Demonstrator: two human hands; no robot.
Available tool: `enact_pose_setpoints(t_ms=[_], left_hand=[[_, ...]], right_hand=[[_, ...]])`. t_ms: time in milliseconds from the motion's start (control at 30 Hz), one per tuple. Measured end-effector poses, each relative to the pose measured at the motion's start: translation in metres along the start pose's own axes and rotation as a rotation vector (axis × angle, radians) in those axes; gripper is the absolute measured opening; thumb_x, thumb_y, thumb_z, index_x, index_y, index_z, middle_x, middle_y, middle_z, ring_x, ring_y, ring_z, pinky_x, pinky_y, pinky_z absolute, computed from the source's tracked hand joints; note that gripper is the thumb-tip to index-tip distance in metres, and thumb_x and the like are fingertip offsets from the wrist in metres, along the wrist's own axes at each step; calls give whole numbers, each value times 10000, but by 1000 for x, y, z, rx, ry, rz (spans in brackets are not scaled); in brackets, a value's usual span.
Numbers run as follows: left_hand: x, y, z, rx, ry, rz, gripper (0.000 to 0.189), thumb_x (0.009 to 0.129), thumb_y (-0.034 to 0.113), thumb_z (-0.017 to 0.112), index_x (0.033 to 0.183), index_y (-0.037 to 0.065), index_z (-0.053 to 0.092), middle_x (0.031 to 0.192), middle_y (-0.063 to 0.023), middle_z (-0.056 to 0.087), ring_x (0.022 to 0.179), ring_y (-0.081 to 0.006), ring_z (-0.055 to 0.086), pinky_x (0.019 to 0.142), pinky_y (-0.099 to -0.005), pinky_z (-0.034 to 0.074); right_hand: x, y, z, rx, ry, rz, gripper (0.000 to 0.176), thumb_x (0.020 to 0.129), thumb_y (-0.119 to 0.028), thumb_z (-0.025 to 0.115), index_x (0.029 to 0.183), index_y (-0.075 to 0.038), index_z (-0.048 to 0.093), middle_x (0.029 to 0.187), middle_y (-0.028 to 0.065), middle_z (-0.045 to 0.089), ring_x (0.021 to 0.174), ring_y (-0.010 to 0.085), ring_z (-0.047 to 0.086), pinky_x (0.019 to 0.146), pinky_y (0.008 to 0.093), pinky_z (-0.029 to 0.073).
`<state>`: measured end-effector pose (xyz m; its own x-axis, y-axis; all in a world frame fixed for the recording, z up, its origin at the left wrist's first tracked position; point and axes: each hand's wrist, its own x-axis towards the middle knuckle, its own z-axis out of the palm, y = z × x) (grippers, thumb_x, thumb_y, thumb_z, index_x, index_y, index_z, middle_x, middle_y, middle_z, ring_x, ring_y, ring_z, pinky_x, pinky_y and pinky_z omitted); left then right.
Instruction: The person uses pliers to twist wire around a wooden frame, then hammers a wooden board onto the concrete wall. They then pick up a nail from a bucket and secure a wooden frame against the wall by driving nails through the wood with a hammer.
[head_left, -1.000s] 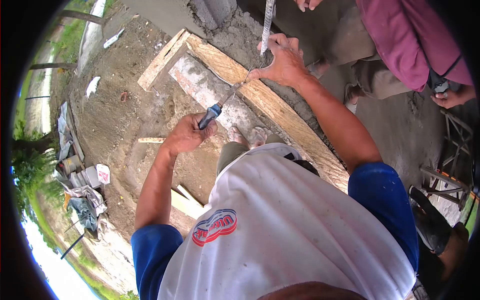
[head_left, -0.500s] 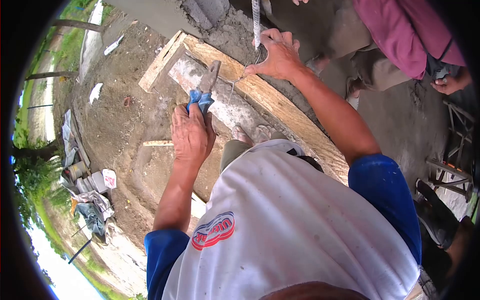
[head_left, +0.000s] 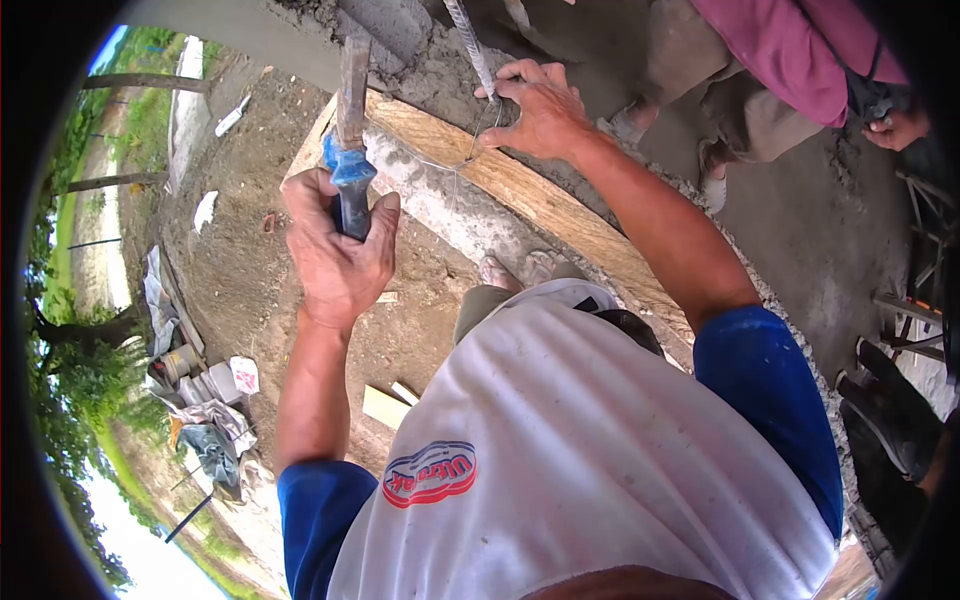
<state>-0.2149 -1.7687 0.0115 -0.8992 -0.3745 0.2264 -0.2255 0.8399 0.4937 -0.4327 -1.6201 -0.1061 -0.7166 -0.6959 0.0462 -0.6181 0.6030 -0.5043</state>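
Observation:
My left hand point(head_left: 340, 245) is closed around the blue grips of a pair of pliers point(head_left: 352, 95), their metal jaws pointing up and away from me over the board's end. My right hand point(head_left: 545, 110) is bent at the foot of a ribbed steel bar point(head_left: 468, 45), fingertips against the bar and thumb at a thin wire point(head_left: 440, 163). This wire loops below the bar and trails left over the wooden board point(head_left: 420, 125), apart from the pliers. The exact pinch of my right fingers on it is partly hidden.
Wet grey concrete point(head_left: 780, 230) spreads right of the board. Another person in a maroon top point(head_left: 770, 50) stands there. My sandalled feet point(head_left: 540, 262) are by a pale concrete strip point(head_left: 430, 195). Bare soil point(head_left: 240, 260) lies left, with buckets and sheets point(head_left: 205, 385) farther off.
My left hand has swung left with the pliers, now upright and away from the wire. The right hand stays by the steel bar; the view has shifted slightly.

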Motion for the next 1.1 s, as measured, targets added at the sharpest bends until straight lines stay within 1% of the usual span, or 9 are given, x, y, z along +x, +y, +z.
enact_pose_setpoints(t_ms=[67, 167, 367, 467, 600, 833, 900, 967, 1100], left_hand=[[7, -8, 4, 352, -489, -88, 392, 785, 35, 635, 1076, 49, 372, 832, -226, 632, 744, -431, 646, 656, -492, 516], [23, 22, -14, 549, -542, 25, 433, 765, 39, 631, 1125, 44, 391, 889, -264, 638, 807, -446, 648, 726, -510, 517], [15, 48, -45, 245, -217, -67, 501, 735, 90, 652, 1206, 12, 499, 882, -198, 622, 751, -375, 647, 698, -451, 514], [6, 45, -37, 99, -12, -8, 468, 744, 97, 661, 1177, 17, 503, 904, -192, 612, 780, -311, 669, 693, -433, 530], [13, 4, -11, 752, -731, -112, 444, 745, 80, 660, 1156, 22, 505, 966, -182, 612, 848, -332, 675, 734, -443, 557], [10, 39, -24, 42, 113, 180, 434, 753, 54, 624, 1168, 42, 501, 809, -130, 581, 662, -298, 604, 633, -423, 502], [5, 0, 4, 596, -465, -42, 408, 750, 54, 612, 1137, 40, 480, 827, -141, 593, 651, -325, 579, 627, -390, 497], [-2, -4, 1, 685, -586, -93, 358, 745, 35, 592, 1081, 44, 473, 836, -144, 598, 655, -324, 584, 629, -377, 500], [8, 36, -19, 153, -56, -94, 360, 727, 37, 588, 1063, 26, 460, 817, -171, 592, 703, -345, 638, 651, -420, 521]], right_hand=[[-3, 0, 0, 14, -5, 25, 636, 632, -474, 851, 1222, -353, 645, 1299, -68, 447, 1208, 268, 375, 1034, 488, 387], [7, 1, -3, 26, 22, 10, 627, 626, -460, 856, 1210, -355, 656, 1306, -74, 445, 1217, 261, 376, 1038, 495, 382], [0, -2, -10, 73, -69, 14, 739, 646, -514, 840, 1260, -153, 646, 1383, -52, 422, 1251, 280, 341, 1045, 578, 354], [0, -1, -3, 33, -10, 35, 620, 626, -464, 851, 1204, -328, 673, 1324, -79, 437, 1238, 247, 372, 1055, 494, 369], [-5, -1, -2, 21, -37, 38, 620, 627, -469, 848, 1203, -318, 677, 1334, -77, 431, 1246, 244, 365, 1058, 507, 359], [1, -1, -3, 19, -21, 42, 618, 631, -473, 845, 1203, -308, 681, 1346, -78, 426, 1258, 241, 357, 1047, 493, 361], [2, 1, -2, 29, -4, 40, 618, 631, -475, 845, 1202, -306, 681, 1346, -76, 428, 1259, 244, 355, 1043, 494, 361], [0, 1, 0, 37, -12, 28, 617, 631, -479, 845, 1200, -305, 682, 1344, -76, 431, 1258, 247, 355, 1040, 493, 361], [4, -2, -9, 2, -1, 26, 617, 635, -494, 840, 1201, -306, 680, 1341, -72, 438, 1251, 250, 361, 1030, 493, 370]])
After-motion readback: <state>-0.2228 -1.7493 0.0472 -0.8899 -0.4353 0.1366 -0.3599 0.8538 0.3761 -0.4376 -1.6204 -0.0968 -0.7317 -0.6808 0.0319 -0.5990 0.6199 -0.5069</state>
